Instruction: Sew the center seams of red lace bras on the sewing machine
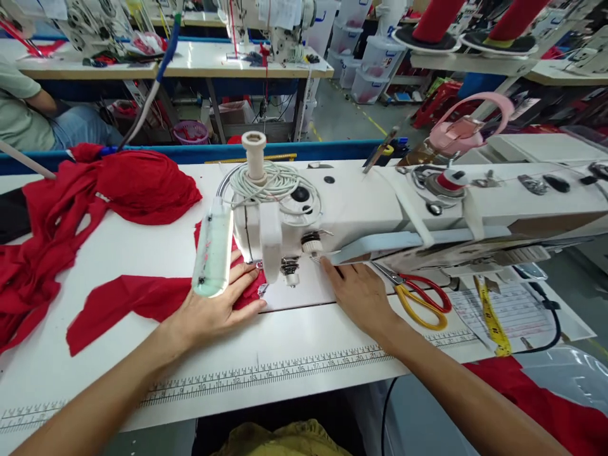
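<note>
My left hand [216, 307] lies with fingers apart on a strip of red fabric [137, 297], pressing it flat beside the needle area of the white sewing machine [342, 209]. A clear greenish plastic guard [213, 253] hides part of the fabric and the back of that hand. On the machine bed, right of the needle area, my right hand [358, 294] has its fingers bent in under the machine arm. A small metal tip shows at its fingertips, and what it grips is hidden. Scissors [422, 301] with red and yellow handles lie just right of this hand.
Bunched red fabric [142, 187] lies on the left. A printed ruler [266, 373] runs along the table's front edge. At right are a paper sheet [513, 316], a yellow measuring tape [491, 316] and a plastic bin [565, 373]. A person [42, 114] sits beyond the table.
</note>
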